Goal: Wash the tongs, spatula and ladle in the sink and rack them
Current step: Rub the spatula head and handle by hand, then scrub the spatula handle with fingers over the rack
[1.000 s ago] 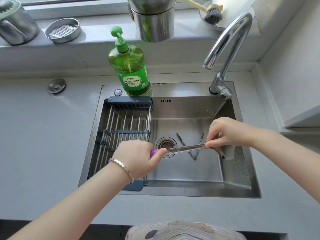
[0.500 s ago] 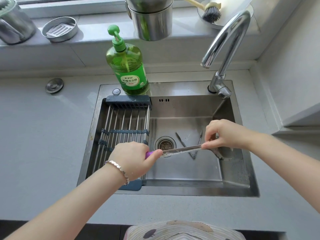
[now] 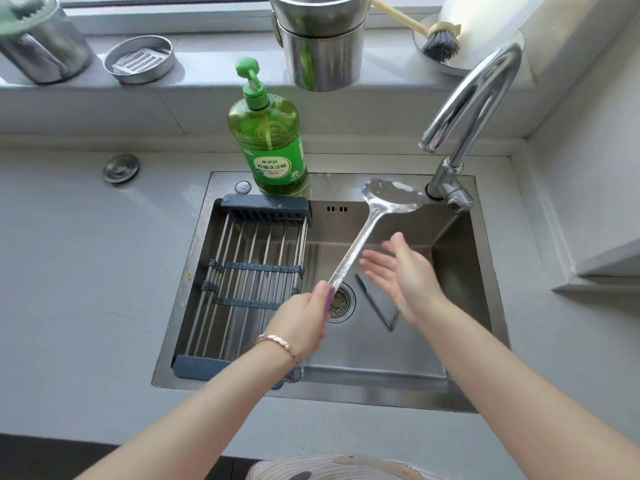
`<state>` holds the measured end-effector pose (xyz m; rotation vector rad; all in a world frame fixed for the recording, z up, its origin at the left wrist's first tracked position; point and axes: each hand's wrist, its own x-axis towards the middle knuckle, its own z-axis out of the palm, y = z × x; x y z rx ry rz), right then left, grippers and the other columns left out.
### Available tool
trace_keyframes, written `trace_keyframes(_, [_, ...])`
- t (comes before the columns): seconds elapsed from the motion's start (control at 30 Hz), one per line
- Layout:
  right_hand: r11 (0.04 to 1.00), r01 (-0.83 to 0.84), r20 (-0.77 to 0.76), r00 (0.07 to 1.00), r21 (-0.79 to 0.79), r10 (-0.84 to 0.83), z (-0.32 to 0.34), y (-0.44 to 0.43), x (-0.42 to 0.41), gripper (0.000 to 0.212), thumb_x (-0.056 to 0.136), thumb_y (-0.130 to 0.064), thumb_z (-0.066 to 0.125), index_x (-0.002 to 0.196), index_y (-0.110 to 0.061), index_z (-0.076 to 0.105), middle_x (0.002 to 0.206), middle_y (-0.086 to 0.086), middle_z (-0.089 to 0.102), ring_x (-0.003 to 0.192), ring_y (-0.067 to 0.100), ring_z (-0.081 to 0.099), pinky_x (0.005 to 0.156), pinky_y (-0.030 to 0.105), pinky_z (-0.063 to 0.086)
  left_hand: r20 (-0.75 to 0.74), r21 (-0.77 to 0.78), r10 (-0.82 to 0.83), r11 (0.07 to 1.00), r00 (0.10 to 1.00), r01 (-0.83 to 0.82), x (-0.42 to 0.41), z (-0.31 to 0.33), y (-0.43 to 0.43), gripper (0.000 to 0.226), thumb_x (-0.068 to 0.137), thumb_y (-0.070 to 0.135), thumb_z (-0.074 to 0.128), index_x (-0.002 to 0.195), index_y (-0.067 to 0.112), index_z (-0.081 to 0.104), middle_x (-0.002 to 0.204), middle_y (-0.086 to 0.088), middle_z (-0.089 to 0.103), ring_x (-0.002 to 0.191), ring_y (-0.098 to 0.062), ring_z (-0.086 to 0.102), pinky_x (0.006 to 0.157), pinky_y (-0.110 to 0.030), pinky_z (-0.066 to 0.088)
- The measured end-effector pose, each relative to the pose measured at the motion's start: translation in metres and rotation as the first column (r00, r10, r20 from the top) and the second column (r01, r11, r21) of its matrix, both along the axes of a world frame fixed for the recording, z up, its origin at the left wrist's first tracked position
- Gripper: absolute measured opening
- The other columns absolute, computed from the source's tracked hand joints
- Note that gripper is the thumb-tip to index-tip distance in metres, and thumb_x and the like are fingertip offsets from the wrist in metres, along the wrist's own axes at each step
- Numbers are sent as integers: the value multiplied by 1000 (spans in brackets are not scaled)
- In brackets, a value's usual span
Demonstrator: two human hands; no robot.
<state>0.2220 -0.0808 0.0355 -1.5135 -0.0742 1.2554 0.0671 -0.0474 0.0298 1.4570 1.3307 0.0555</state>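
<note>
I log left hand (image 3: 298,323) clamped on the spatula (image 3: 358,237) handle, soapy blade held near the faucet (image 3: 478,98), likely for rinsing; right hand (image 3: 401,271) spread open alongside.

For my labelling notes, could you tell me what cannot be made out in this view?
Head view:
spatula handle: mostly hidden in the left hand.
tongs: one arm covered by the right hand.
ladle: nowhere in view.
soap bottle label: print too small.
steel pot: top cut off by upper edge.
</note>
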Motion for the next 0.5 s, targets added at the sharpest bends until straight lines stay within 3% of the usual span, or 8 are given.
trace_keyframes(0.03, [996, 46, -150, 988, 72, -35, 4, 8, -9, 39, 101, -29, 32, 125, 0, 41, 102, 15, 60, 88, 23, 63, 84, 32, 52, 44, -29, 1, 1000, 999, 1, 5, 0, -5, 48, 94, 49, 32, 75, 11, 54, 57, 0, 49, 47, -15, 44, 51, -24, 40])
trace_keyframes(0.07, [993, 79, -198, 978, 89, -60, 7, 16, -17, 30, 102, -23, 31, 116, 0, 44, 93, 13, 59, 80, 22, 63, 78, 32, 54, 79, -68, -4, 998, 997, 10, 8, 1, -9, 45, 95, 46, 31, 78, 10, 53, 60, -1, 50, 49, -15, 46, 51, -24, 42])
trace_keyframes(0.17, [997, 73, -60, 996, 9, -72, 9, 25, -31, 24, 99, -8, 32, 83, -8, 49, 75, 5, 50, 59, 15, 54, 64, 26, 49, 108, -176, -53, 982, 993, 72, 13, 2, -4, 47, 98, 42, 23, 76, 13, 51, 68, -5, 55, 63, -19, 53, 71, -32, 47])
trace_keyframes(0.23, [1000, -17, 16, 1000, 2, 17, 4, 24, -35, 27, 97, -4, 35, 78, -11, 52, 67, 3, 47, 46, 9, 46, 52, 22, 42, 89, -164, -29, 986, 996, 44, 16, 6, 10, 44, 99, 42, 21, 81, 16, 53, 82, -7, 58, 79, -22, 56, 87, -37, 47])
trace_keyframes(0.3, [990, -139, 36, 990, 19, 138, -1, 23, -40, 26, 97, -5, 37, 84, -12, 57, 62, 1, 47, 36, 4, 40, 43, 18, 37, 150, -221, 150, 968, 977, -115, 18, 13, 29, 37, 99, 39, 26, 98, 15, 54, 96, -8, 59, 93, -22, 55, 95, -36, 42])
trace_keyframes(0.4, [910, -412, 139, 905, 48, 402, -2, 24, -52, 30, 97, -3, 39, 85, -18, 62, 59, 0, 51, 33, 2, 37, 39, 16, 33, 307, -423, 418, 865, 855, -271, 18, 25, 52, 35, 98, 37, 34, 98, 9, 55, 88, -6, 63, 84, -20, 60, 80, -31, 49])
trace_keyframes(0.5, [779, -621, 330, 719, -88, 611, 12, 36, -48, 30, 96, -9, 43, 77, -19, 64, 61, 0, 59, 36, 1, 45, 44, 16, 41, 345, -448, 605, 778, 717, -440, 15, 28, 69, 31, 99, 25, 35, 81, 6, 52, 82, -11, 64, 73, -21, 63, 69, -30, 53])
